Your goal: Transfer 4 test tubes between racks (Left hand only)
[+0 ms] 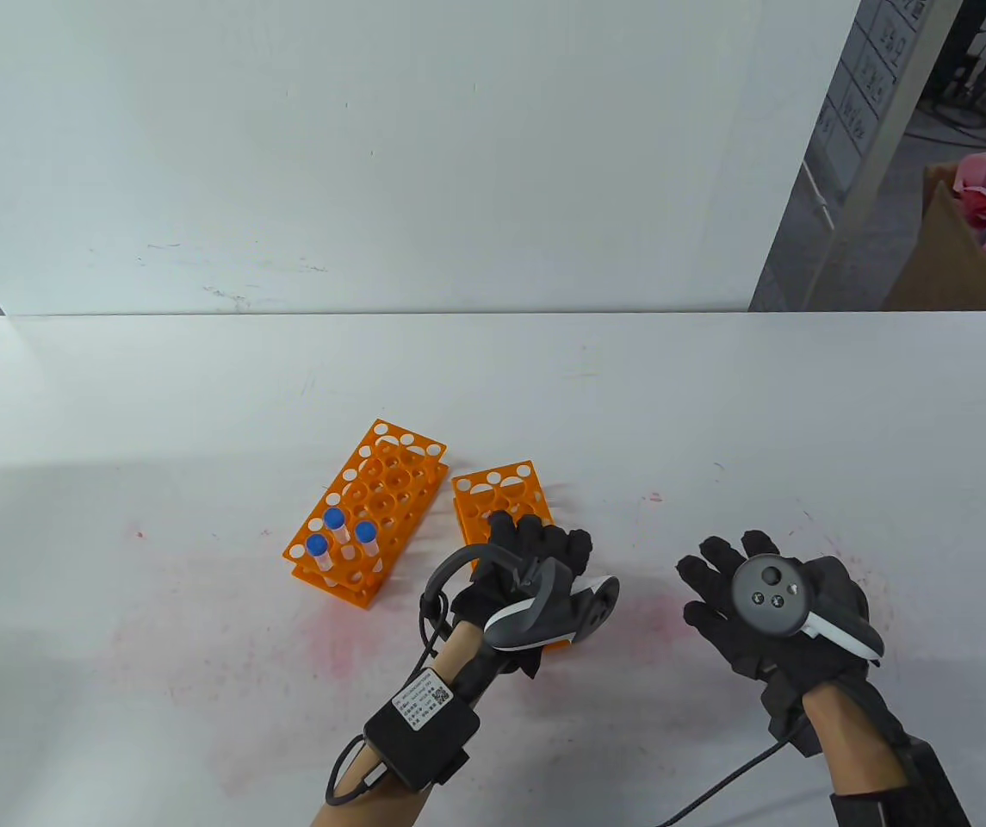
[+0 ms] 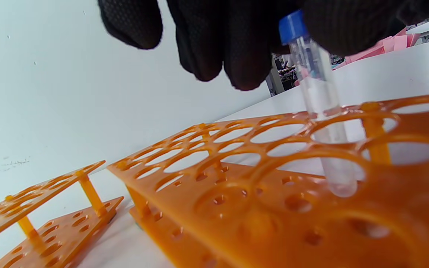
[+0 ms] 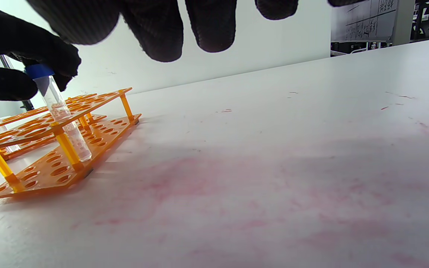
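Tube of clear plastic with a blue cap (image 2: pixel 317 100), near upright, cap uppermost, is pinched by the left hand (image 1: pixel 536 573) in the nearer orange plastic rack (image 2: pixel 274 175); the right hand (image 1: pixel 768 603) is spread flat, holding nothing.

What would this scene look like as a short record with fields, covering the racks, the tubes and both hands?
left rack: orange, holds three blue-capped tubes at its near end
right rack: orange, partly hidden under the left hand
left hand: grips a held tube by its blue cap
held tube: through a top hole of the right rack, tilted, tip near the base plate
right hand: fingers spread, holds nothing, apart from both racks
table: white, with pink stains
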`<state>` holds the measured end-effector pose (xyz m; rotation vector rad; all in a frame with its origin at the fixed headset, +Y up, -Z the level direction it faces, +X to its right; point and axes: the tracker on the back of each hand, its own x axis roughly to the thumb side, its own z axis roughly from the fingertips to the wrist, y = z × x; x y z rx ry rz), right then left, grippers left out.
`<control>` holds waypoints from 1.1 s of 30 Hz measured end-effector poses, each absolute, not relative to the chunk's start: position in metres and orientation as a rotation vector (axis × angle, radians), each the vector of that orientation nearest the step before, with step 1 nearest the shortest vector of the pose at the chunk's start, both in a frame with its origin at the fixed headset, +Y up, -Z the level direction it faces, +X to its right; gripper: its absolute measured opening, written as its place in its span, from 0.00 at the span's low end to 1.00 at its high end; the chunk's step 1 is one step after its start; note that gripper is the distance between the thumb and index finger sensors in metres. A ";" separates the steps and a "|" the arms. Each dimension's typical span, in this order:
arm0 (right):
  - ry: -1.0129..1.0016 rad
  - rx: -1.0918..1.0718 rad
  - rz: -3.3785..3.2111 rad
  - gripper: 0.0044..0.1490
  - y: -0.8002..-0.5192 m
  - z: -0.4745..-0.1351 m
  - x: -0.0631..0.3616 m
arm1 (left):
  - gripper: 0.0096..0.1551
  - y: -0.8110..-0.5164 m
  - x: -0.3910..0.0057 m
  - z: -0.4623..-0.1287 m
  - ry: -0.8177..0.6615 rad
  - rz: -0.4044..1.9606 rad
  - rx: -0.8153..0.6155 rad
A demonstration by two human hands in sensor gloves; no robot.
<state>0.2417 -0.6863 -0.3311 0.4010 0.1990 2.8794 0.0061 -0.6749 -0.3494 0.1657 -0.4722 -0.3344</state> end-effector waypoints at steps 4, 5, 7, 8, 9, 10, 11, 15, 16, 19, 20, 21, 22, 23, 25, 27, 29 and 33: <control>0.202 0.404 2.880 0.38 -0.686 -0.331 0.242 | 0.34 -0.673 0.006 -0.348 -0.474 -0.322 0.171; 0.201 0.405 2.880 0.38 -0.686 -0.331 0.241 | 0.33 -0.673 0.006 -0.348 -0.474 -0.318 0.170; 0.200 0.408 2.882 0.38 -0.687 -0.331 0.241 | 0.33 -0.674 0.006 -0.348 -0.474 -0.313 0.170; 0.202 0.408 2.883 0.38 -0.687 -0.332 0.241 | 0.33 -0.674 0.006 -0.349 -0.474 -0.314 0.169; 0.204 0.408 2.882 0.38 -0.687 -0.332 0.242 | 0.33 -0.674 0.006 -0.349 -0.473 -0.316 0.169; 0.205 0.406 2.881 0.38 -0.687 -0.332 0.242 | 0.33 -0.673 0.006 -0.349 -0.474 -0.318 0.170; 0.205 0.405 2.879 0.38 -0.687 -0.332 0.242 | 0.33 -0.673 0.006 -0.349 -0.475 -0.320 0.170; 0.205 0.408 2.882 0.38 -0.686 -0.331 0.242 | 0.33 -0.671 0.004 -0.350 -0.478 -0.332 0.155; 0.198 0.406 2.880 0.38 -0.686 -0.331 0.243 | 0.33 -0.668 0.002 -0.350 -0.478 -0.337 0.159; 0.200 0.408 2.878 0.38 -0.687 -0.331 0.243 | 0.33 -0.659 -0.005 -0.350 -0.474 -0.298 0.175; 0.211 0.417 2.884 0.38 -0.688 -0.331 0.242 | 0.33 -0.655 -0.008 -0.350 -0.471 -0.277 0.179; 0.222 0.424 2.888 0.38 -0.688 -0.331 0.242 | 0.33 -0.650 -0.012 -0.350 -0.463 -0.254 0.184; 0.225 0.425 2.886 0.38 -0.688 -0.331 0.241 | 0.33 -0.647 -0.016 -0.351 -0.461 -0.239 0.186; 0.223 0.426 2.883 0.38 -0.688 -0.331 0.241 | 0.33 -0.644 -0.019 -0.351 -0.458 -0.221 0.192; 0.213 0.427 2.880 0.38 -0.688 -0.330 0.241 | 0.34 -0.636 -0.030 -0.352 -0.449 -0.177 0.208; 0.212 0.430 2.881 0.38 -0.688 -0.330 0.240 | 0.34 -0.630 -0.038 -0.354 -0.440 -0.144 0.219; 0.214 0.432 2.883 0.38 -0.688 -0.331 0.240 | 0.34 -0.624 -0.049 -0.356 -0.421 -0.118 0.229; 0.221 0.434 2.883 0.38 -0.689 -0.330 0.240 | 0.35 -0.613 -0.067 -0.359 -0.380 -0.091 0.238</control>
